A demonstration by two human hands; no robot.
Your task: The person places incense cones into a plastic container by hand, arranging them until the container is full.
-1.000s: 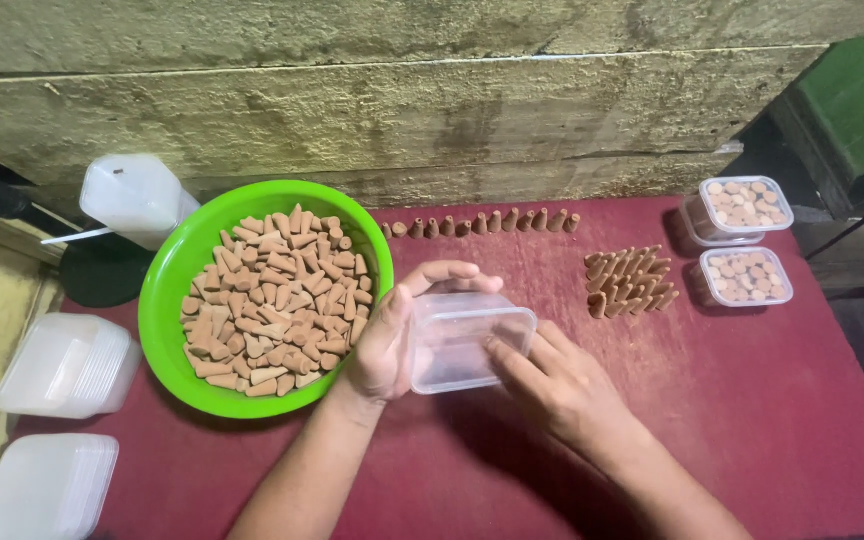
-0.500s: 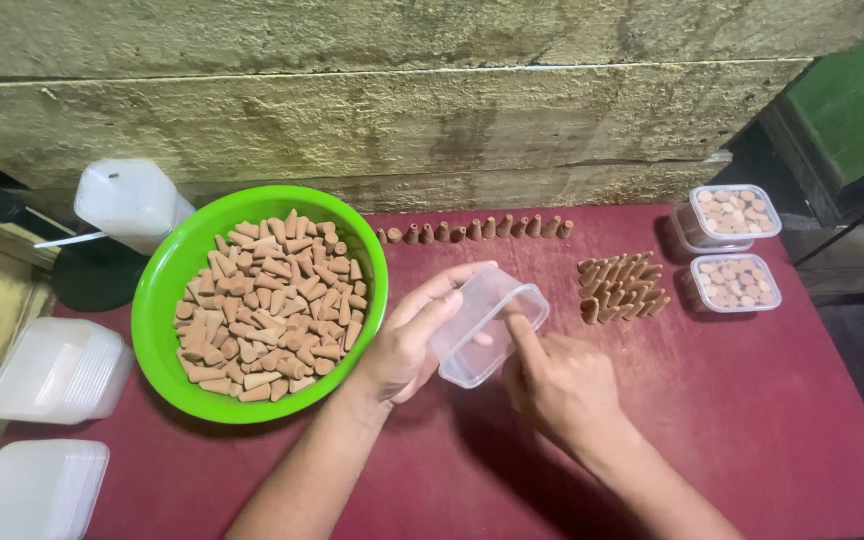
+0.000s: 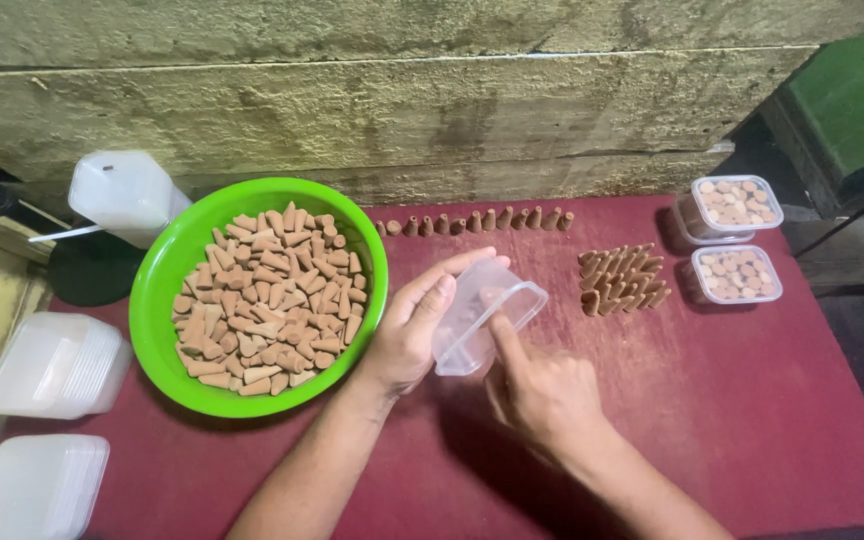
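My left hand (image 3: 414, 325) holds a small clear plastic container (image 3: 482, 315), tilted up on its side with its opening facing right. My right hand (image 3: 537, 385) touches the container's open rim with its index finger. A green bowl (image 3: 164, 270) full of brown incense cones (image 3: 267, 300) sits just left of my left hand. A lying cluster of cones (image 3: 624, 278) rests right of the container. A row of upright cones (image 3: 477, 221) lines the back of the red table (image 3: 732, 420).
Two clear containers filled with cones (image 3: 734, 205) (image 3: 737, 274) stand at the right rear. Stacks of empty clear containers (image 3: 52, 365) (image 3: 37, 487) sit at the left edge. A white plastic bottle (image 3: 122, 195) lies behind the bowl. A concrete wall runs along the back.
The container was lying flat under both hands; my left hand has tilted it up on edge, and my right index finger has moved to its rim.
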